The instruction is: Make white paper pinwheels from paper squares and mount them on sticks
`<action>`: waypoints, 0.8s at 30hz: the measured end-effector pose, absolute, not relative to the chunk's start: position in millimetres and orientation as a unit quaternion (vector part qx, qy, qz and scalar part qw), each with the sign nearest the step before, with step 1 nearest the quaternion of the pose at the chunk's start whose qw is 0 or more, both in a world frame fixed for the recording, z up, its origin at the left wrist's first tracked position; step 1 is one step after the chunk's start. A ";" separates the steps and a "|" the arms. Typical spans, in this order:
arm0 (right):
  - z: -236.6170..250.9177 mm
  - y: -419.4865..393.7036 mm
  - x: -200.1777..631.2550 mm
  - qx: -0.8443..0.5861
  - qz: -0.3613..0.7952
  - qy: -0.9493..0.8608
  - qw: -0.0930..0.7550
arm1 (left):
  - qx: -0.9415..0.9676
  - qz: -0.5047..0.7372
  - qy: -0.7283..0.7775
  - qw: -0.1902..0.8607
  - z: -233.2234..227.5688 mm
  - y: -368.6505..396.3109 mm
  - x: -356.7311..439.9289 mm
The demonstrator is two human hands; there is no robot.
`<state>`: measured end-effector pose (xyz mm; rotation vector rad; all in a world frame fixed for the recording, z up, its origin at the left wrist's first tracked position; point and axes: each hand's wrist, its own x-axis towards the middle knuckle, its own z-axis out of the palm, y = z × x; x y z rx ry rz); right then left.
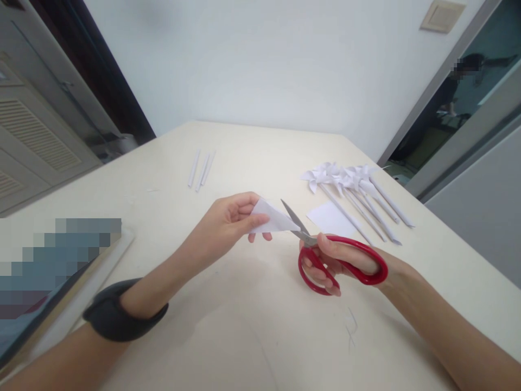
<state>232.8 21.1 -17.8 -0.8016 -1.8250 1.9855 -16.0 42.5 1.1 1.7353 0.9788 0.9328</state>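
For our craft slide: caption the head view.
Left hand holds folded white paper; right hand works red scissors at its tip, paper pinwheels beside.

Your left hand [228, 220] is reaching in from the lower left, forearm stretching diagonally, a dark band sitting around the wrist. Its fingers are curling inward and the thumb is pressing against them in a pinch. Your right hand [342, 260] is coming in from the lower right, forearm angling up toward the middle. Its fingers are hooking through loops, the thumb lying on top, knuckles turning toward your left hand. Both hands are hovering close together.
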 end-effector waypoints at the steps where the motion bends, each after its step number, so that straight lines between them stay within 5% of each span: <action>1: -18.2 21.0 232.0 -0.280 0.698 -0.638 0.167 | 0.705 0.372 0.395 0.457 1.2 43.6 -17.2; 24: -19.4 12.3 225.0 -0.301 0.701 -0.614 0.203 | 0.719 0.371 0.391 0.438 7.2 45.2 -22.6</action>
